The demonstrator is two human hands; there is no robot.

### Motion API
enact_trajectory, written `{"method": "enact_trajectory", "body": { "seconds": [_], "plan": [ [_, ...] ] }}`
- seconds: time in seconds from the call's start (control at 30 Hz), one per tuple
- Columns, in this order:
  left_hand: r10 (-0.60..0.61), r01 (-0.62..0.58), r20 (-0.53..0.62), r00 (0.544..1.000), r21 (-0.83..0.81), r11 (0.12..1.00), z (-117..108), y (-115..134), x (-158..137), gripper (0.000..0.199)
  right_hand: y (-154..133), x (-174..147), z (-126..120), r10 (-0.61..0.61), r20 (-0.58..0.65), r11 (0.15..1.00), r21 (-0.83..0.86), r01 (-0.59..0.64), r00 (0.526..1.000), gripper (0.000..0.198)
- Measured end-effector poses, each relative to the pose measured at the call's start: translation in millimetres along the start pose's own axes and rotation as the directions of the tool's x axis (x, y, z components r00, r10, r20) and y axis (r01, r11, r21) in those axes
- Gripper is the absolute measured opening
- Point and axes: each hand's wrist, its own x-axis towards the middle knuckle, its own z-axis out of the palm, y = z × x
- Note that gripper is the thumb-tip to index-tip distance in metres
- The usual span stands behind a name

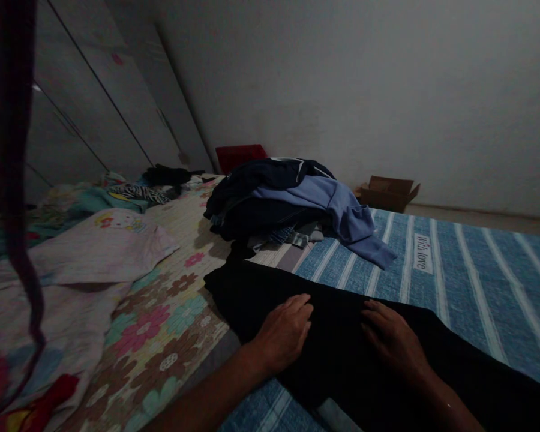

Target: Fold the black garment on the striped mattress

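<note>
A long black garment [337, 336], which looks like a pair of trousers, lies spread across the bed in front of me. My left hand [284, 331] rests palm down on its left part, fingers slightly bent against the cloth. On the same garment, further right, lies my right hand [393, 337], its fingers stretched over the fabric. Neither hand grips anything that I can see. A pale patch [337, 415] shows at the garment's near edge. The far right end of the garment runs out of view.
Beyond the garment rises a heap of dark clothes [261, 186] with a blue long-sleeved top [342, 207]. Blue striped bedding [477, 270] lies right, a floral sheet [157, 336] left, with a pink cloth [112, 246]. A cardboard box [387, 193] stands behind. A dark strap [15, 150] hangs at left.
</note>
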Motion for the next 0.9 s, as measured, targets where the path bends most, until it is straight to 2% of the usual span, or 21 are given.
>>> {"method": "enact_trajectory", "body": {
  "seconds": [0.17,0.23,0.33,0.5,0.63,0.73,0.9],
  "plan": [
    [-0.101,0.106,0.112,0.989,-0.044,0.993,38,7,40,0.070,1,-2,2,0.000,0.000,1.000,0.012,0.000,1.000,0.027],
    [-0.106,0.112,0.139,0.985,-0.041,0.993,51,1,43,0.080,2,-3,3,0.004,-0.005,1.000,0.017,-0.004,1.000,0.027],
    [-0.106,0.110,0.139,0.985,-0.019,0.994,62,-8,42,0.085,2,-3,3,-0.003,-0.019,1.000,0.024,0.003,1.000,0.027],
    [-0.115,0.118,0.118,0.986,-0.016,0.993,61,-10,38,0.086,1,-2,3,-0.017,-0.029,1.000,0.021,0.018,0.999,0.026],
    [-0.190,0.190,0.048,0.981,0.017,0.982,55,-11,29,0.083,1,-3,4,-0.019,-0.053,0.999,0.029,0.021,0.998,0.027],
    [-0.266,0.266,0.069,0.962,0.014,0.964,52,-13,22,0.084,1,-3,4,-0.018,-0.042,1.000,0.025,0.019,0.999,0.027],
    [-0.317,0.318,0.123,0.940,0.013,0.948,43,-10,21,0.084,1,-3,4,-0.018,-0.024,1.000,0.016,0.018,1.000,0.028]
  ]
}}
